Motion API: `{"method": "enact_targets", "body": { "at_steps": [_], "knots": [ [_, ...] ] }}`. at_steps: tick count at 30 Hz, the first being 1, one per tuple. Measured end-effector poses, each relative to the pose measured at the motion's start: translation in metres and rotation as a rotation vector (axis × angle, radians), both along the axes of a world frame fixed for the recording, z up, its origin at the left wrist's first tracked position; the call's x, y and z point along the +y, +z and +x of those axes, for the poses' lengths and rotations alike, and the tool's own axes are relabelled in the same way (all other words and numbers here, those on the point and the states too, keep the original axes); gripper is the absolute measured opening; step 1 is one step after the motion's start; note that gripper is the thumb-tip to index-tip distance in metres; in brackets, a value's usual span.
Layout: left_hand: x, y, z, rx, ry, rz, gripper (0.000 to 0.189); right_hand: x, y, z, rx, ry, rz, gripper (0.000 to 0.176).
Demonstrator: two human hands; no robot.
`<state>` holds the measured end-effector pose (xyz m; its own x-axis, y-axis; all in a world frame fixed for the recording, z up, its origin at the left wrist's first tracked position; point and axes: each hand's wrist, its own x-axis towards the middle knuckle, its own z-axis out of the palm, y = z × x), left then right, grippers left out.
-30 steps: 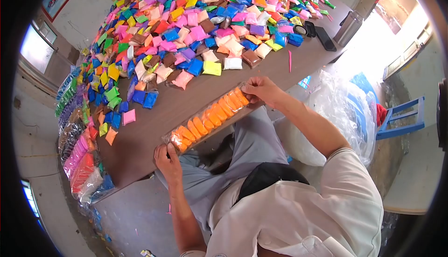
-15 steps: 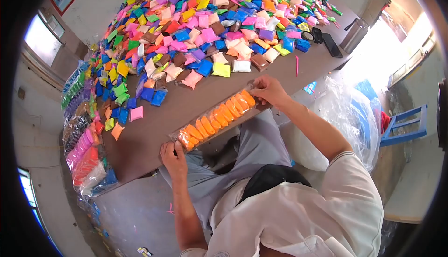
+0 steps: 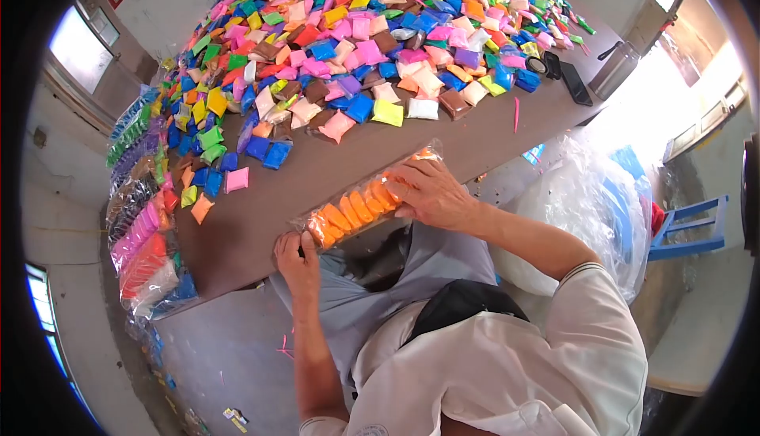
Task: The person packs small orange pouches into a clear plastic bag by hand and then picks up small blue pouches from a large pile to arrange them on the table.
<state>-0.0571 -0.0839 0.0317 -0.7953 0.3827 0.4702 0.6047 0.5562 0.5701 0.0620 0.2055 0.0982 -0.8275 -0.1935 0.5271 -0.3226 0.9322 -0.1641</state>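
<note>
A long clear plastic bag [image 3: 360, 205] with a row of small orange packets lies along the front edge of the brown table. My left hand [image 3: 298, 260] pinches the bag's near left end between thumb and fingers. Over the right part of the row lies my right hand [image 3: 427, 192], its fingers curved across the top and the thumb on the near side. It hides several of the orange packets. Past the right hand, the bag's far end [image 3: 431, 151] sticks out, crinkled.
A large heap of colourful small packets [image 3: 364, 52] covers the back of the table [image 3: 237, 250]. Filled bags [image 3: 142, 230] line the left edge. A phone [image 3: 576, 83] and a steel bottle [image 3: 616, 72] stand at right. Clear plastic [image 3: 562, 214] and a blue stool [image 3: 693, 230] are beyond.
My right hand has left the bag's far right end and moved left onto the row of orange packets. My left hand keeps its hold on the left end.
</note>
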Motion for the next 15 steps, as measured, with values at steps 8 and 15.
{"method": "enact_targets", "body": {
  "at_steps": [8,15],
  "knots": [
    [-0.016,0.02,-0.013,-0.212,-0.059,0.072,0.034,0.006,-0.02,-0.01,0.071,0.02,0.016,0.047],
    [-0.071,0.015,-0.066,-0.228,0.204,0.32,0.036,0.015,-0.012,-0.029,-0.039,0.026,-0.001,0.028]
  ]
}}
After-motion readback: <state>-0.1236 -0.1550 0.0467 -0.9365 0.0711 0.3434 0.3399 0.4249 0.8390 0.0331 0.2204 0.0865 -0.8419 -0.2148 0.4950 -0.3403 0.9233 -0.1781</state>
